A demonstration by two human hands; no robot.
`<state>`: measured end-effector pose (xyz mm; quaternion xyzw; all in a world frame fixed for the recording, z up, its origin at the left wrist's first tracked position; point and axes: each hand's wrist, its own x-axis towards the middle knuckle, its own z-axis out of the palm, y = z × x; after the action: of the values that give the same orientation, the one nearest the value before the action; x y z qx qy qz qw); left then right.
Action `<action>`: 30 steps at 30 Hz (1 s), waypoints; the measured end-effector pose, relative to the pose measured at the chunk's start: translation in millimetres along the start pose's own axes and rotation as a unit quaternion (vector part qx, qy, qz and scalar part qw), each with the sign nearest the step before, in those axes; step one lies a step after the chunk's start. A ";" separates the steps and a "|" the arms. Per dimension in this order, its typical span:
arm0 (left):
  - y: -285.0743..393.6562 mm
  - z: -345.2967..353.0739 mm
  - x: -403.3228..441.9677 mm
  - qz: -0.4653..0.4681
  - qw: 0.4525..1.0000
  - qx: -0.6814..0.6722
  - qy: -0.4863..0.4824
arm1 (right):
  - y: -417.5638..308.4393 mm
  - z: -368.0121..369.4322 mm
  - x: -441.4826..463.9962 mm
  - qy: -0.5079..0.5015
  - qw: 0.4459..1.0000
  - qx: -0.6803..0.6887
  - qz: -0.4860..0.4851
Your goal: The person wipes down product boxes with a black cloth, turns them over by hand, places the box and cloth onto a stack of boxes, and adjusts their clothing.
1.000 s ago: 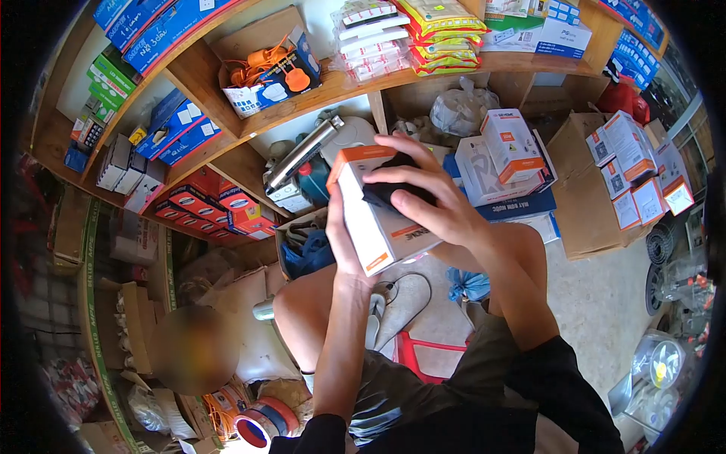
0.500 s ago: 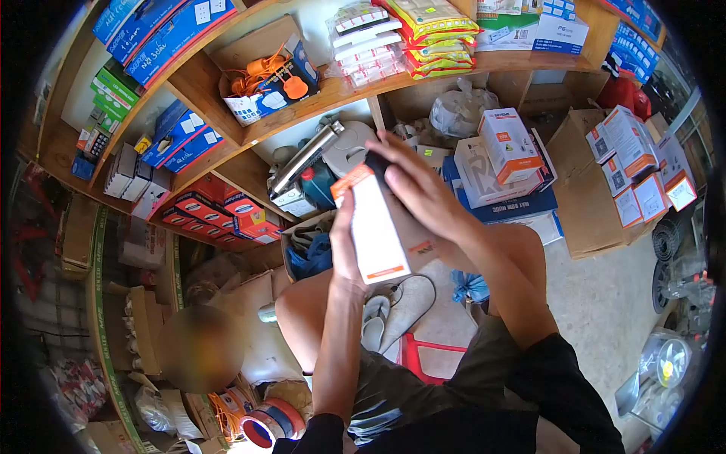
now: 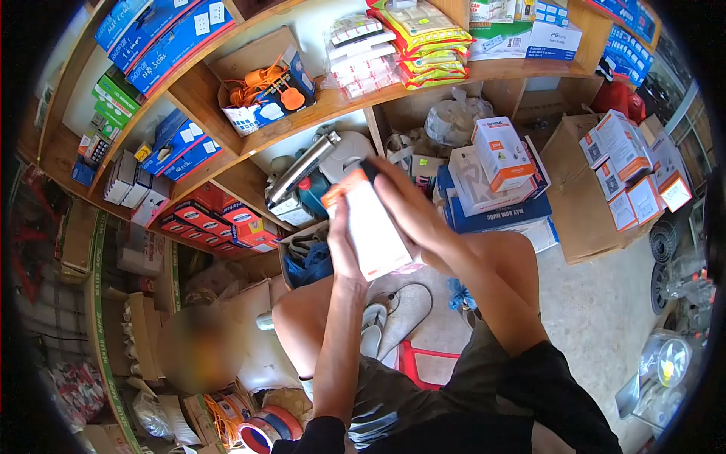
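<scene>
A white box with orange ends (image 3: 372,231) is held up above my knees, its plain white side facing the camera. My left hand (image 3: 344,246) grips its left edge, fingers wrapped round the side. Against the upper right side of the box lies my right hand (image 3: 401,200), with a black cloth or pad (image 3: 368,169) under its fingers at the top corner. The far side of the box and some of my right fingertips are hidden.
Wooden shelves (image 3: 340,104) with boxes and packets curve across the back. White and orange boxes (image 3: 503,155) are stacked right of my hands, others on a cardboard carton (image 3: 575,216). A red stool (image 3: 412,363) and sandals (image 3: 404,310) are below.
The box has turned so its white side faces the camera more fully. My right hand has moved from the top of the box down along its right side, with the black item.
</scene>
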<state>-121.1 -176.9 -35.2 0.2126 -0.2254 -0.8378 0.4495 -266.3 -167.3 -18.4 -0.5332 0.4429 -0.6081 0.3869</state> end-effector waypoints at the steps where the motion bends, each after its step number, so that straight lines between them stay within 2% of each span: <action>1: 9.5 14.1 -1.7 0.009 1.000 -0.027 0.012 | -1.7 5.5 -13.2 -0.012 0.997 -0.078 0.014; 2: 24.2 26.4 -9.0 0.013 0.999 -0.024 -0.019 | 3.5 6.8 -22.9 -0.039 0.989 -0.141 -0.035; 4: 30.7 27.5 -13.3 0.007 0.994 -0.077 -0.074 | 0.5 13.2 -34.2 -0.042 0.988 -0.146 -0.001; 6: 19.8 23.7 -12.2 0.030 0.998 0.030 0.043 | 0.3 8.0 -19.9 -0.020 0.998 -0.059 0.019; 7: 13.2 18.4 -8.2 0.023 0.997 0.056 0.055 | 0.7 3.9 -10.1 -0.009 0.999 -0.016 0.029; 10: 18.6 15.4 -6.5 0.038 0.996 0.058 0.051 | -8.6 1.4 -6.4 0.026 0.999 -0.020 -0.010; 12: 23.5 19.3 -4.4 0.049 0.996 0.055 0.047 | -5.3 7.9 -24.6 -0.003 1.000 -0.021 0.010; 13: 27.4 14.6 0.3 0.082 0.994 0.065 0.032 | 7.3 12.6 -26.9 -0.040 0.999 0.010 -0.012; 14: 33.5 8.0 -0.1 0.071 0.994 0.077 0.025 | 18.4 10.9 -31.2 -0.045 0.996 -0.079 -0.024; 16: 34.9 38.4 -18.2 0.030 0.998 0.040 0.047 | 13.3 11.2 -22.3 -0.036 0.997 -0.072 0.014; 18: 22.9 21.5 -9.7 -0.021 0.999 0.029 0.023 | 4.9 8.2 -6.6 0.008 0.998 -0.060 -0.015; 20: 11.7 21.8 -9.1 0.030 0.997 0.045 0.049 | -8.7 2.7 1.5 0.025 0.998 -0.043 -0.025; 22: 21.8 21.4 -6.1 0.019 1.000 0.013 0.004 | -11.9 7.8 -8.9 0.014 0.998 -0.048 -0.031; 23: 25.3 22.9 -5.4 0.033 0.999 -0.002 0.032 | -12.3 12.7 -17.3 0.007 0.997 -0.060 -0.039; 24: 31.8 30.0 -8.9 0.078 0.996 0.018 0.046 | -14.2 14.1 -24.4 -0.019 0.997 -0.072 -0.029; 26: 40.9 26.9 -8.1 0.103 0.994 -0.001 0.038 | -13.1 15.3 -32.1 -0.064 0.992 -0.100 -0.047; 27: 48.3 48.0 -25.1 0.074 0.997 -0.008 0.015 | -17.5 18.3 -32.4 -0.070 0.994 -0.068 -0.045; 30: 51.1 43.5 -23.1 0.027 1.000 -0.004 -0.012 | -33.4 13.5 -19.7 -0.063 0.976 -0.158 -0.133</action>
<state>-100.1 -174.5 32.5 0.1945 -0.2333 -0.8289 0.4698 -250.2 -140.2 7.9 -0.6787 0.4335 -0.5416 0.2408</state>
